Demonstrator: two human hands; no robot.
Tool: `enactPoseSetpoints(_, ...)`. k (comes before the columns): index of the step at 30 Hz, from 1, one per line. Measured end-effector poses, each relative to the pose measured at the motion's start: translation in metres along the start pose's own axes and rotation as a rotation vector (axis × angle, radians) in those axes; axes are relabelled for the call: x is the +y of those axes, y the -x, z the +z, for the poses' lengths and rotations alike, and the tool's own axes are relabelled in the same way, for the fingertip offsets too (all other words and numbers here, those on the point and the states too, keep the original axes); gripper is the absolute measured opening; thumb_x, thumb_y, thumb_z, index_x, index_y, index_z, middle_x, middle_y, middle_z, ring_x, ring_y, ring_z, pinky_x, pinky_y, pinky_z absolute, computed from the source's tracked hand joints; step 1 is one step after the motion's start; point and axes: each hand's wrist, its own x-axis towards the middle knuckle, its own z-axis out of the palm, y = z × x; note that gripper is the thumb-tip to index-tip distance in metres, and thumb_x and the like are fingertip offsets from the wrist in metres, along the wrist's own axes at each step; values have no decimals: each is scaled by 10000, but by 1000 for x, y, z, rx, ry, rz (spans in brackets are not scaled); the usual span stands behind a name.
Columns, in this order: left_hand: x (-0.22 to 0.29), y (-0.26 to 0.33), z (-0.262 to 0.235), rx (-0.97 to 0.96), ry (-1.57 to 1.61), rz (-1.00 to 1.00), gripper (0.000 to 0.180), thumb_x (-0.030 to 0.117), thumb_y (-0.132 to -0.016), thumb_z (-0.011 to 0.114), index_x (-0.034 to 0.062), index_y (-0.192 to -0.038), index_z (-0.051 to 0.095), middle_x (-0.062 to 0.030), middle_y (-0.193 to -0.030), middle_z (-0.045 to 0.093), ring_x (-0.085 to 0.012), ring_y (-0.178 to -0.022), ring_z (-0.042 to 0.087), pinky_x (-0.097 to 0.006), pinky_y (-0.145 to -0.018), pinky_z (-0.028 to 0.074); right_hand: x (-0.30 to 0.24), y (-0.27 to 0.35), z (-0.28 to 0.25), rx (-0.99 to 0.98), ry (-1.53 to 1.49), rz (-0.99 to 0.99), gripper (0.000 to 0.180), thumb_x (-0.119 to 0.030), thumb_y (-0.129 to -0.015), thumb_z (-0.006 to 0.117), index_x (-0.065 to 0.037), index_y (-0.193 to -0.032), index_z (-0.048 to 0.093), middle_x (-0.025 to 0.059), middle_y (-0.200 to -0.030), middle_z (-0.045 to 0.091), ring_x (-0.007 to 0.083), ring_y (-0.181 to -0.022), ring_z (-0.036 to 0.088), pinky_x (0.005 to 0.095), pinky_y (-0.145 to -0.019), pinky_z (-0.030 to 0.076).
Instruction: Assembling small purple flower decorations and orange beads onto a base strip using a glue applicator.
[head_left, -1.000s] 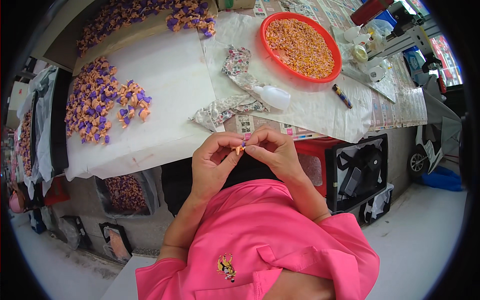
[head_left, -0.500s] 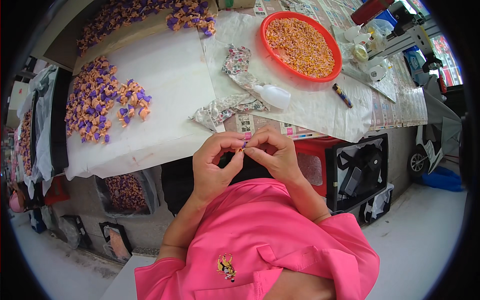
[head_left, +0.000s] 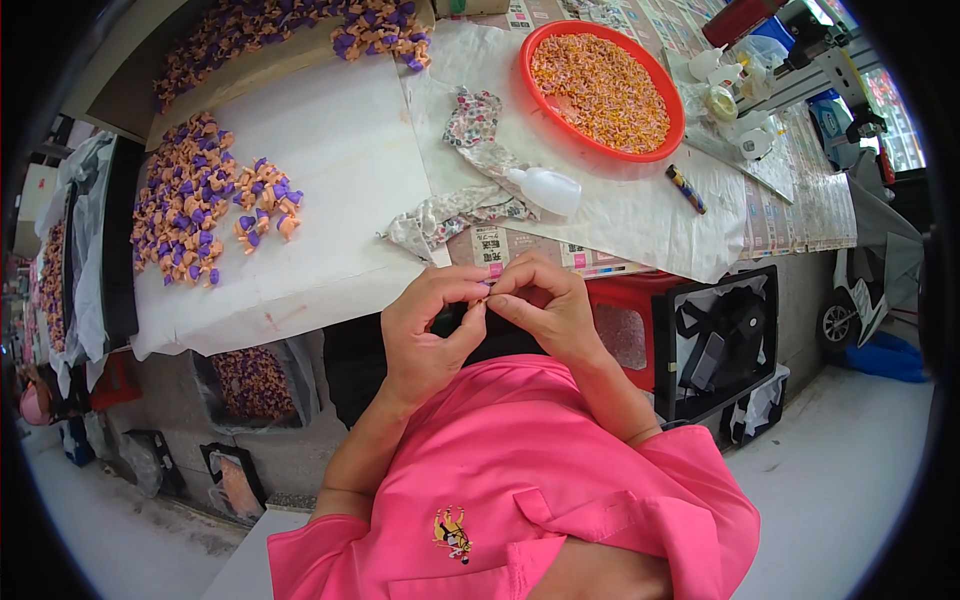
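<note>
My left hand (head_left: pixel 428 335) and my right hand (head_left: pixel 545 305) meet just below the table's front edge, fingertips pinched together on one tiny purple and orange piece (head_left: pixel 487 287), mostly hidden by my fingers. Both hands hover above my pink shirt (head_left: pixel 520 480). On the white sheet (head_left: pixel 340 190) to the upper left lies a heap of several finished orange and purple pieces (head_left: pixel 200 205). A red round tray (head_left: pixel 603 88) full of small orange bits sits at the far right of the table.
A white squeeze bottle (head_left: pixel 545 188) lies on a patterned cloth (head_left: pixel 470 170) near the tray, beside a dark pen-like stick (head_left: pixel 686 188). More purple-orange pieces (head_left: pixel 290 30) line the table's back. A red box (head_left: pixel 640 330) and black crate (head_left: pixel 725 340) stand under the table at right.
My fingertips have closed more tightly on the small piece and shifted slightly; the hands stay in the same place.
</note>
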Motion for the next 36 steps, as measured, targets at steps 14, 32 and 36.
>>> enactPoseSetpoints(14, 1, 0, 7, 71, 84, -46, 211, -93, -754, 656, 6, -940, 655, -100, -1043, 639, -133, -875, 622, -238, -766, 492, -2, -3, -7, -58, -191, 115, 188, -16, -858, 682, 11, -1037, 631, 36, -1040, 577, 90, -893, 592, 221, -794, 500)
enactPoseSetpoints(32, 0, 0, 8, 78, 50, -46, 219, -117, -750, 625, -12, -942, 646, -121, -1050, 640, -112, -842, 622, -229, -753, 516, -1, -3, -1, 46, 148, -99, 180, 31, -770, 701, -8, -945, 687, 80, -919, 662, 124, -800, 624, 237, -689, 499)
enactPoseSetpoints(36, 2, 1, 9, 98, 82, -66, 228, -122, -752, 618, -16, -953, 636, -123, -1048, 631, -114, -856, 619, -228, -774, 518, -2, -3, 1, 23, 176, -114, 197, 48, -775, 693, -1, -965, 684, 86, -949, 653, 137, -848, 622, 242, -722, 499)
